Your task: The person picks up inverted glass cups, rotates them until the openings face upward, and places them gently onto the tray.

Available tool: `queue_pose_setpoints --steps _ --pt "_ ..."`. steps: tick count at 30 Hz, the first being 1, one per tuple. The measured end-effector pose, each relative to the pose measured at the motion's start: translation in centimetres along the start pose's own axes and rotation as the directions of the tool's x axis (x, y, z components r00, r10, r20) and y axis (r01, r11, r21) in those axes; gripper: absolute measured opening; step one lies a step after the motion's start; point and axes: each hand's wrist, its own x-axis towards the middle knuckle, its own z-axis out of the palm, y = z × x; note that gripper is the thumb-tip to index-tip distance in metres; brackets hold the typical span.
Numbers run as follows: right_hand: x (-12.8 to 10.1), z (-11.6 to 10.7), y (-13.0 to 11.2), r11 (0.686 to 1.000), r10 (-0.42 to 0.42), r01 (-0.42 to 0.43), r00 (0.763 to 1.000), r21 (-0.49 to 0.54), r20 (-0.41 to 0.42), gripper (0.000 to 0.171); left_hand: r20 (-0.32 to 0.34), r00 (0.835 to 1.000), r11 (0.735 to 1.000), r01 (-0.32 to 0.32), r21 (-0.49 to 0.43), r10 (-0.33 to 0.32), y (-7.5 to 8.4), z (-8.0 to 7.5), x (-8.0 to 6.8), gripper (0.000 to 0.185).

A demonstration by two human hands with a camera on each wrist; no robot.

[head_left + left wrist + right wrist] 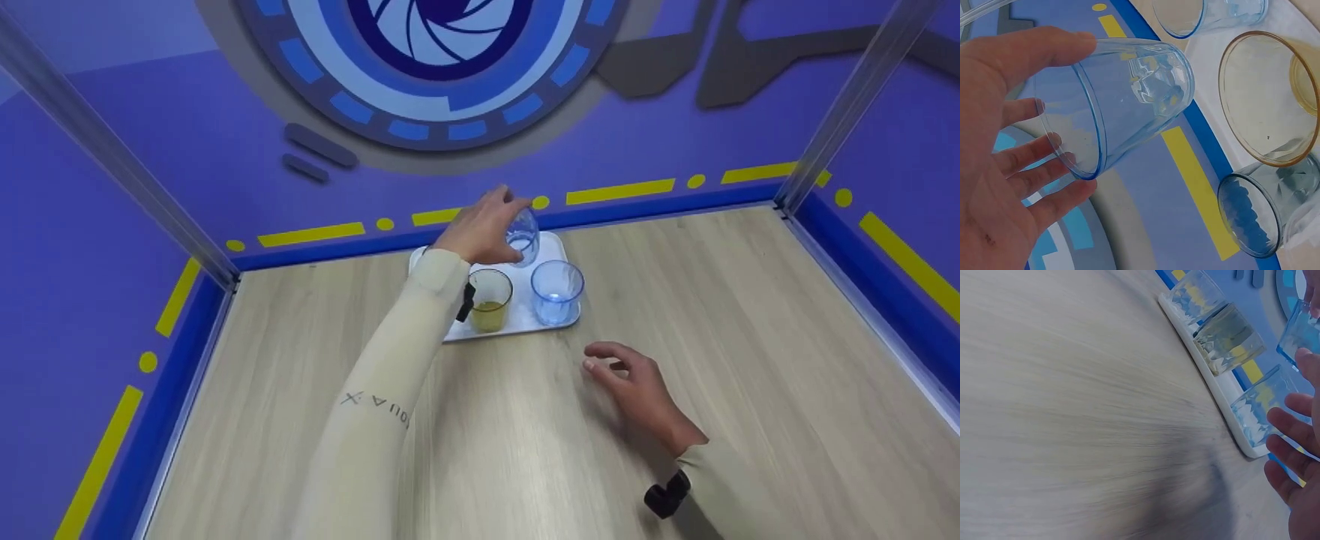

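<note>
My left hand [484, 229] grips a clear blue glass [1123, 107] near its rim, thumb on one side and fingers on the other. In the right wrist view, that glass is raised above the white tray [1207, 371]. An amber glass [490, 300] and another blue glass [556, 292] stand on the tray's near side. A grey glass [1252, 216] shows beside the amber one in the left wrist view. Over the table, to the right of the tray's near corner, my right hand [634, 386] hangs with loosely bent fingers and holds nothing.
The wooden table [720, 315] is bounded by a blue-purple back wall [645, 142] and side walls with metal corner posts. The tray lies close to the back wall. A clear, partly cut-off object [1304, 228] shows at the edge of the left wrist view.
</note>
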Motion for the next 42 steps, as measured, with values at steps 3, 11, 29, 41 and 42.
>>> queue_pose_setpoints --steps 3,11,29,41,42 --pt "-0.1 0.0 0.0 1.000 0.013 -0.013 1.000 0.005 0.003 0.038 -0.008 1.000 1.000 0.009 -0.009 -0.009 -0.2 0.5 0.4 0.081" --pt "-0.4 -0.2 0.2 0.999 -0.030 0.031 0.999 0.032 -0.037 0.028 -0.016 1.000 1.000 -0.008 0.011 0.008 -0.8 1.5 1.5 0.083" --pt "-1.0 -0.6 0.5 0.999 -0.004 0.005 0.999 0.037 -0.037 0.030 0.021 0.998 0.998 0.057 -0.002 -0.057 -1.4 3.8 4.0 0.082" --pt "-1.2 -0.6 0.8 0.999 0.028 -0.027 0.999 0.022 -0.047 0.033 0.061 0.996 0.998 0.065 -0.025 -0.064 -2.2 5.3 4.6 0.079" --pt "-1.2 -0.6 0.9 1.000 0.027 -0.027 0.998 0.015 -0.048 0.033 0.064 0.996 0.997 0.070 -0.037 -0.067 -2.3 5.4 4.7 0.079"
